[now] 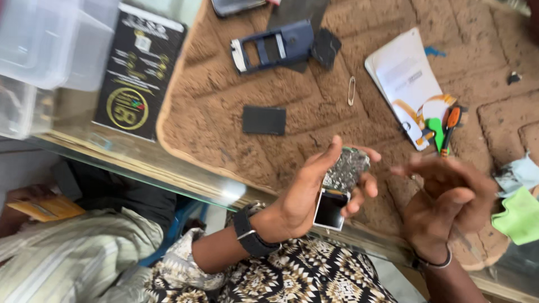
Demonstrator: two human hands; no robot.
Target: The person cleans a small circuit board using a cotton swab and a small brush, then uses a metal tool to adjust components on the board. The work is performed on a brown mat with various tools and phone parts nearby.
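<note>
left hand (314,191) wrapped round small phone (330,209), screen end poking out bottom of grip, long axis running up toward fingertips. crumpled grey wad (347,168) pinched on top, foil maybe, bit blurry. right hand (446,196) just beside, open, holding nothing. beyond grip on brown mat (224,118): black battery (264,120), then blue phone frame (272,46).

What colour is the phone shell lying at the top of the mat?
The phone shell is dark blue with a silver end, seen clearly in the head view.
</note>
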